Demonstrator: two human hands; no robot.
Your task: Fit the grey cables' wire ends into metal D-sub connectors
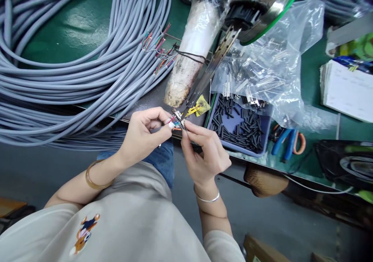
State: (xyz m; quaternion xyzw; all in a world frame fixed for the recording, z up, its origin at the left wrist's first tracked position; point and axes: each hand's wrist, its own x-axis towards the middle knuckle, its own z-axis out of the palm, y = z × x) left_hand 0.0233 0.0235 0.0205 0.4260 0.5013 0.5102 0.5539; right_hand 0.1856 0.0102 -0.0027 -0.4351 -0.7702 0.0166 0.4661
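A small metal multi-pin connector [178, 116] is at the table's front edge, with thin coloured wires [176, 125] at its pins. My left hand [147, 131] is closed, thumb and forefinger pinching the wires; a white wrap covers a fingertip. The fingertips of my right hand [204, 147] pinch the connector's right end. From above, the dark tip of a soldering iron [201, 81] reaches down to the connector and seems to touch it. Behind that, a yellow piece [201, 106] lies on the table. My fingers partly hide the wires and connector.
Grey cables [87, 87] with stripped ends fill the left. A plastic-wrapped white tube [189, 52] hangs beside the iron. Right of my hands, a blue tray [264, 147] holds short black sleeves, under a clear bag [279, 71] of metal parts. Pliers [282, 141] lie farther right.
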